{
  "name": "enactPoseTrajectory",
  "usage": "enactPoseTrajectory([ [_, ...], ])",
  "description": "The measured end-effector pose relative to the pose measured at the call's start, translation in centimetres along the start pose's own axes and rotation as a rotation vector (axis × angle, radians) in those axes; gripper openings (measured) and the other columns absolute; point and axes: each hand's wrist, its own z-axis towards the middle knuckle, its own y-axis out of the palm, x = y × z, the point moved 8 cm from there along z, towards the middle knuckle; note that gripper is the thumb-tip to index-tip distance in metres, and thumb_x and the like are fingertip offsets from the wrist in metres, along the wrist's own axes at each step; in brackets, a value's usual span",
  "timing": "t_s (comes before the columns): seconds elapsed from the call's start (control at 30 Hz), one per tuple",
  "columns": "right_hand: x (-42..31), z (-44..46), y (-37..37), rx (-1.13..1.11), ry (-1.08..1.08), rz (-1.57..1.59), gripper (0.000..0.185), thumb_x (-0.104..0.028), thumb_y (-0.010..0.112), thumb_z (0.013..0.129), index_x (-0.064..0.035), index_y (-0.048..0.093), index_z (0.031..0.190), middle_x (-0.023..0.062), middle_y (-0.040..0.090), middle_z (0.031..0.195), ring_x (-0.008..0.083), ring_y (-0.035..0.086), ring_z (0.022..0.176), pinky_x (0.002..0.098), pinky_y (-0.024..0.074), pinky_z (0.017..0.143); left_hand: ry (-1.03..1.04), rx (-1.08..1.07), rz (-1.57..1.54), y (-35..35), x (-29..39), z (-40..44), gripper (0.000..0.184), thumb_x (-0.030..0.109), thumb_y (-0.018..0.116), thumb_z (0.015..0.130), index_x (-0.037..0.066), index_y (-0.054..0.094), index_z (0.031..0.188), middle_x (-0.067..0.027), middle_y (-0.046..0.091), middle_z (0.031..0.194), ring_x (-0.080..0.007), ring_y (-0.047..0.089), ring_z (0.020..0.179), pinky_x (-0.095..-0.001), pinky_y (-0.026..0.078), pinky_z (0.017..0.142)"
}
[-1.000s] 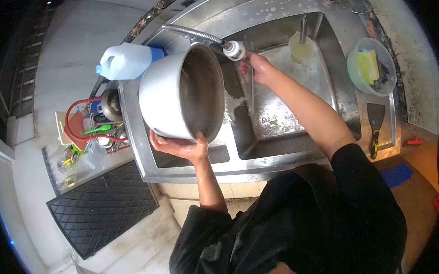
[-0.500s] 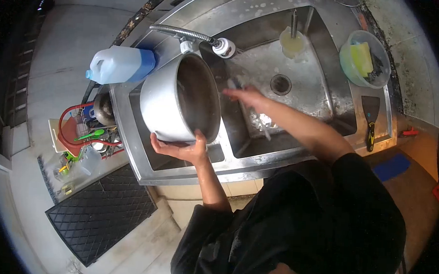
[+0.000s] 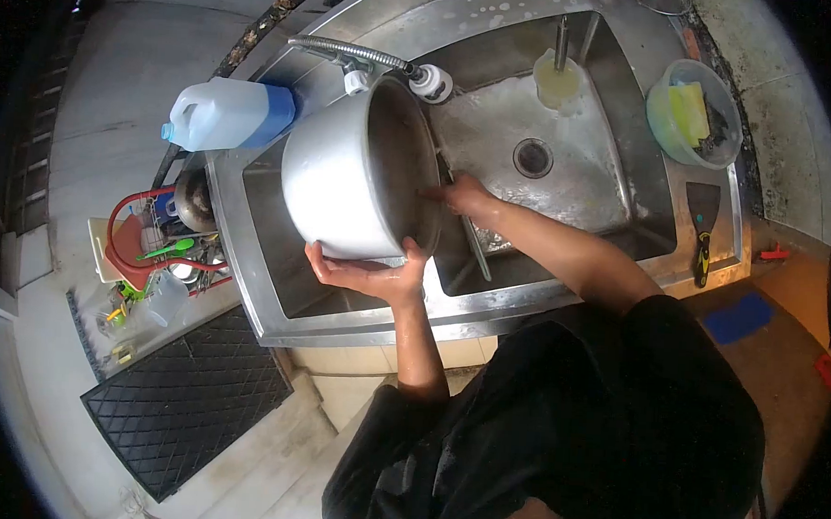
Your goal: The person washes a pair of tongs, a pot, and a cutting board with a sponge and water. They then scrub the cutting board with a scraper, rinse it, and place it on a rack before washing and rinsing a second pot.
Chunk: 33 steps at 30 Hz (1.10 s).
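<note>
A large silvery metal pot (image 3: 331, 186) is tilted on its side over the left basin, its mouth facing right. My left hand (image 3: 368, 274) is closed on the pot's lower side, with the thumb at the rim and the fingers underneath. My right hand (image 3: 469, 197) is at the pot's mouth, its index finger reaching toward the inside. A long, thin, metal rod-like thing (image 3: 476, 248) runs beneath my right hand, which appears closed around it; its exact kind is unclear.
The right basin (image 3: 568, 164) holds a cup of yellowish liquid (image 3: 559, 83) under a tap. A flexible faucet (image 3: 430, 82) stands behind the pot. A blue-liquid jug (image 3: 227, 115) lies at left; a sponge tub (image 3: 693, 112) and scraper (image 3: 702, 230) sit at right. A dish rack (image 3: 161, 239) is lower left.
The pot and my left hand have shifted right. My right hand has moved slightly down, its finger now at the pot's mouth. The rod-like thing's lower end has swung left and down.
</note>
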Motion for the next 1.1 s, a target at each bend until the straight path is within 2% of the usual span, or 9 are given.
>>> enactPoseTrajectory([
  [0.1,-1.0,-0.3,0.3,-0.207,-0.160,-0.160,0.032,-0.028,0.072,0.072,-0.0023,0.065,0.089,0.0074,0.064,0.082,0.0154,0.058,0.069,0.0295,0.0445,0.060,-0.089,0.054,-0.053,-0.7,-1.2,-0.1,0.096,0.024,0.072,0.055,0.004,0.019,0.132,-0.0180,0.027,0.127,-0.0328,0.034,0.119,-0.0473,0.026,0.102],
  [0.17,0.4,4.2,-2.5,0.067,-0.207,-0.221,0.035,-0.028,0.072,0.071,-0.0028,0.063,0.093,0.0053,0.064,0.083,0.0129,0.053,0.062,0.0275,0.0393,0.053,-0.134,0.085,-0.071,-1.4,-2.3,-0.3,0.094,0.021,0.072,0.056,0.004,0.020,0.131,-0.0183,0.028,0.127,-0.0326,0.035,0.118,-0.0466,0.027,0.101],
  [0.3,-2.3,7.4,-5.5,-0.058,0.063,0.353,0.028,-0.016,0.063,0.082,-0.0008,0.055,0.104,0.0074,0.065,0.091,0.0143,0.059,0.076,0.0278,0.0485,0.062,-0.419,0.187,-0.268,-3.1,-7.2,-1.7,0.079,0.016,0.067,0.065,0.006,0.023,0.130,-0.0207,0.035,0.125,-0.0320,0.040,0.115,-0.0449,0.033,0.099],
  [0.37,-4.7,7.8,-5.6,-0.135,0.024,0.493,0.022,-0.011,0.057,0.085,0.0001,0.054,0.104,0.0096,0.064,0.094,0.0160,0.060,0.082,0.0289,0.0509,0.069,-0.864,0.246,-0.560,-2.6,-11.6,-4.1,0.071,0.022,0.062,0.071,0.006,0.025,0.130,-0.0181,0.038,0.124,-0.0304,0.039,0.117,-0.0450,0.034,0.098],
  [0.5,-10.1,5.6,-6.5,-0.106,-0.142,0.592,0.018,-0.006,0.050,0.089,0.0041,0.056,0.103,0.0123,0.063,0.098,0.0225,0.062,0.094,0.0308,0.0527,0.085,-1.305,0.132,-1.124,0.8,-14.1,-8.3,0.068,0.043,0.053,0.072,0.011,0.041,0.130,-0.0107,0.043,0.129,-0.0282,0.041,0.119,-0.0484,0.035,0.098],
  [0.73,-7.7,6.7,-10.5,-0.115,0.033,0.200,0.018,-0.020,0.056,0.089,-0.0026,0.061,0.093,0.0057,0.062,0.083,0.0146,0.060,0.072,0.0268,0.0506,0.064,-1.369,0.046,-1.140,2.8,-13.1,-10.6,0.065,0.039,0.053,0.073,0.007,0.041,0.129,-0.0094,0.044,0.130,-0.0283,0.041,0.119,-0.0429,0.033,0.100],
  [0.97,-8.2,7.3,-7.5,-0.130,-0.112,0.465,0.025,-0.013,0.051,0.089,-0.0047,0.050,0.112,0.0084,0.061,0.087,0.0164,0.060,0.067,0.0271,0.0477,0.057,-1.303,-0.006,-0.936,-0.6,-14.4,-10.5,0.064,0.037,0.055,0.074,0.004,0.042,0.127,-0.0116,0.049,0.125,-0.0280,0.046,0.116,-0.0415,0.035,0.099],
  [1.03,-7.3,7.5,-7.0,-0.354,-0.120,0.529,0.017,-0.015,0.052,0.089,-0.0051,0.056,0.102,0.0057,0.062,0.080,0.0155,0.057,0.064,0.0265,0.0432,0.053,-1.281,-0.063,-0.935,-1.5,-13.2,-9.7,0.063,0.037,0.055,0.075,0.003,0.043,0.127,-0.0116,0.049,0.125,-0.0278,0.046,0.116,-0.0414,0.035,0.099],
  [1.1,-6.4,4.3,-9.2,0.084,-0.173,-0.092,0.016,-0.018,0.053,0.089,-0.0040,0.060,0.086,0.0046,0.061,0.071,0.0150,0.054,0.059,0.0294,0.0381,0.048,-1.378,-0.068,-0.981,-2.5,-12.7,-9.6,0.060,0.035,0.054,0.077,0.004,0.043,0.127,-0.0118,0.049,0.126,-0.0280,0.046,0.116,-0.0414,0.036,0.099],
])
